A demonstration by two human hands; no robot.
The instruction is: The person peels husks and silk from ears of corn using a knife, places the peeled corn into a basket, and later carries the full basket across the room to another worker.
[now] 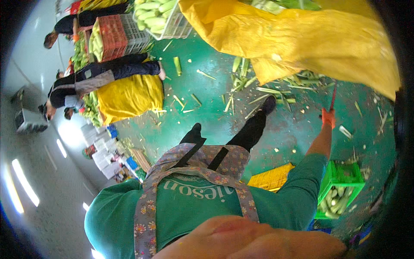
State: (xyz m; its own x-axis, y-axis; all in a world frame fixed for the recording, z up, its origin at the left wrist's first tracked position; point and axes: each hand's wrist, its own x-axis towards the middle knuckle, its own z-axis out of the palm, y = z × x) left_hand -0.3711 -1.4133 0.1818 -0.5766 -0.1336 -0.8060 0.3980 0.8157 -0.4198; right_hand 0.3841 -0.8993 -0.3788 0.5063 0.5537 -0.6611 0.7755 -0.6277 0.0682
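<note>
My right hand (328, 117), in an orange glove, reaches out on the right over the floor. Its fingers are closed round a long thin red tool (334, 97), whose far end points toward the yellow sack sheet (297, 36). Whether the tool is a blade or a stick cannot be made out. Leaf trimmings (304, 80) lie beneath the edge of the sheet, near the tool. My left hand is hidden from view; only the upper sleeve on that side shows.
Below my right arm stands a green crate (343, 172) with pale corn-like vegetables inside. A yellow crate (271, 177) is beside me. White (174, 28) and red (113, 36) crates hold more produce at the upper left. Co-workers (103, 77) stand at piles there. Scraps litter the green floor (185, 95).
</note>
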